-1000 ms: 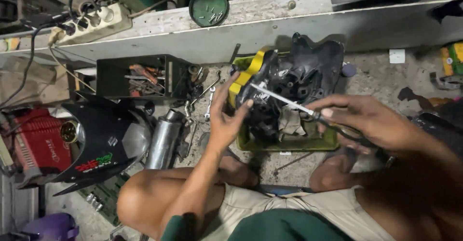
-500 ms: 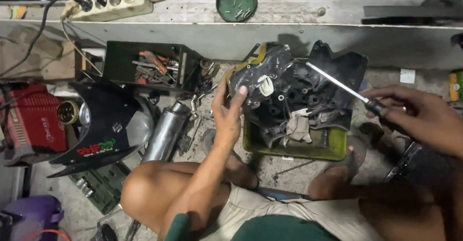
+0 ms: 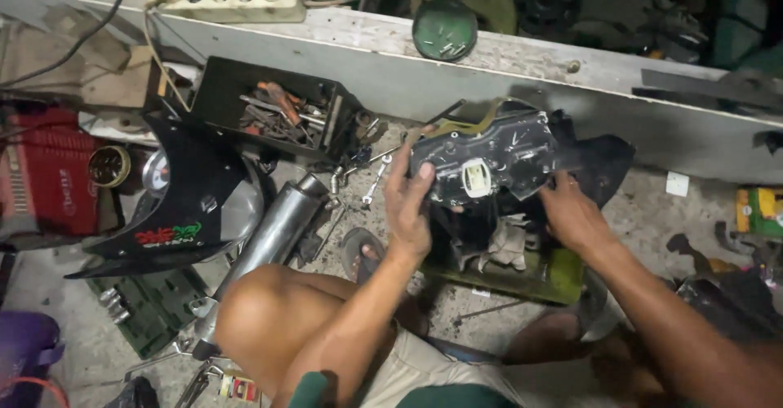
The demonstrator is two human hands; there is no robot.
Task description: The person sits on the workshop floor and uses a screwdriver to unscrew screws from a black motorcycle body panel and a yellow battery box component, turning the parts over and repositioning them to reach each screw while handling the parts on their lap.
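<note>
Both hands on black meter housing, held up over green tray.

Left to right: black cowl (image 3: 175, 204) and toolbox (image 3: 273, 110) on floor; steel pipe (image 3: 273, 228) by knee; left hand (image 3: 408, 212) grasping housing (image 3: 489, 163) at its left edge, fingers curled on it; right hand (image 3: 571, 212) gripping its right underside; green tray (image 3: 555, 273) below, rag (image 3: 506, 245) inside.

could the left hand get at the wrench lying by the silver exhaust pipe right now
Probably not at once: the left hand is gripping the instrument cluster. The wrench lies uncovered just beside it.
</note>
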